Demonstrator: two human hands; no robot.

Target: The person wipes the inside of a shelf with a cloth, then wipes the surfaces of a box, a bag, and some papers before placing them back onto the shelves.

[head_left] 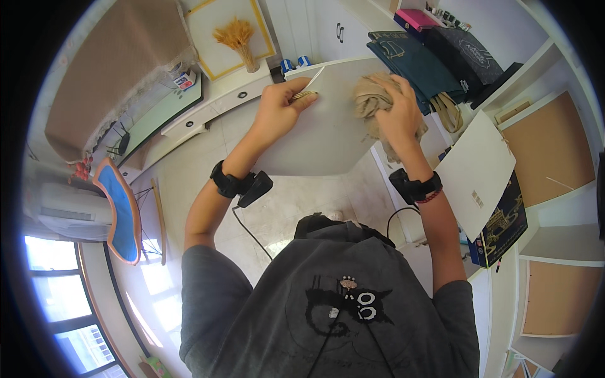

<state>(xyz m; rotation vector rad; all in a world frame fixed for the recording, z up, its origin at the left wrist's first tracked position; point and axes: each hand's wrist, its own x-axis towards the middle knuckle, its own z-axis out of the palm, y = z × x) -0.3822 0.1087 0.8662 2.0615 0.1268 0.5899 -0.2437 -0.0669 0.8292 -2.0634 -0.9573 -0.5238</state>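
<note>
My left hand (280, 107) is closed in a pinch over a pale grey flat panel (315, 142). Between its fingers shows a small, twisted, golden-beige piece (305, 96), and a thin whitish strip (315, 78) sticks up beside the fingertips. Whether the two are one thing I cannot tell. To the right, my right hand (400, 113) is wrapped round a crumpled beige cloth (372, 97), whose loose end hangs below the palm. The cloth overlaps the panel's right part; contact between them cannot be made out. Both wrists wear black strapped devices.
Dark green bags (406, 66) and a black box (463, 60) lie at the far right. Nearer, a white board (476, 173) rests over a dark box (507, 227) by open shelves. Dried wheat in a vase (242, 47) stands far left, near a blue-topped stool (120, 211).
</note>
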